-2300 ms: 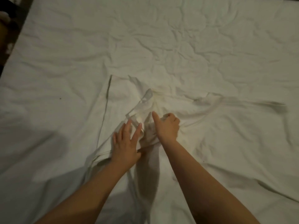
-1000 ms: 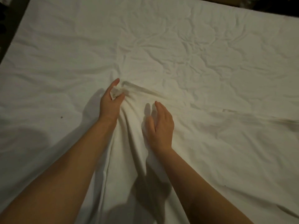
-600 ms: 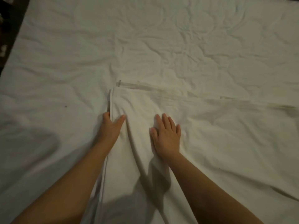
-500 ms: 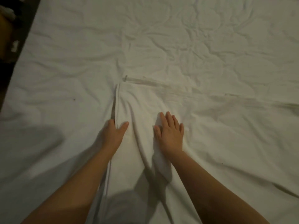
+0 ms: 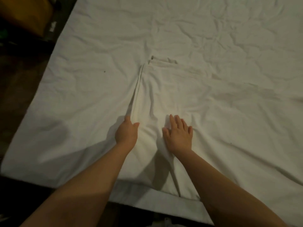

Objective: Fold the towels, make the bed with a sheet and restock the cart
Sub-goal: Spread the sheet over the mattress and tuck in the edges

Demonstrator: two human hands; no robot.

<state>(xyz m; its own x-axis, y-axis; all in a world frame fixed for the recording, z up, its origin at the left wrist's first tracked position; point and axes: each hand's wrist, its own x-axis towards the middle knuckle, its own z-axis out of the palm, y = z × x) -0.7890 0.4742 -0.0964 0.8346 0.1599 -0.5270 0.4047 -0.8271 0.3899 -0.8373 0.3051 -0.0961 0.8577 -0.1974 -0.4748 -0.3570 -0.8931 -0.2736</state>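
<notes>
Bed [image 5: 147, 200] fills the head view. White sheet [image 5: 213, 30] over it, heavily creased toward the far edge, smoother toward the left edge. Small dark speck [image 5: 104, 71] on the sheet left of centre. Room dim. Dark floor [image 5: 19, 89] along the bed's left edge and at the near left corner. Orange-brown object [image 5: 21, 17] on the floor past the far left, blurred, kind unclear.

Towel [image 5: 165, 89], white, nearly the same tone as the sheet. Lies flat from mid-bed to the near edge and hangs a little over it. Its left side is a straight, layered fold line; far end squared off with a short hem showing. Long soft ridges run lengthwise between the hands. Its right limit is hard to separate from the sheet.

Left hand [image 5: 127, 133]: on the towel's left fold line, thumb on top, forefinger along the edge, other fingers hidden; cannot tell whether it pinches. Right hand [image 5: 178, 135]: palm down on the towel, fingers straight and slightly spread, pressing flat.
</notes>
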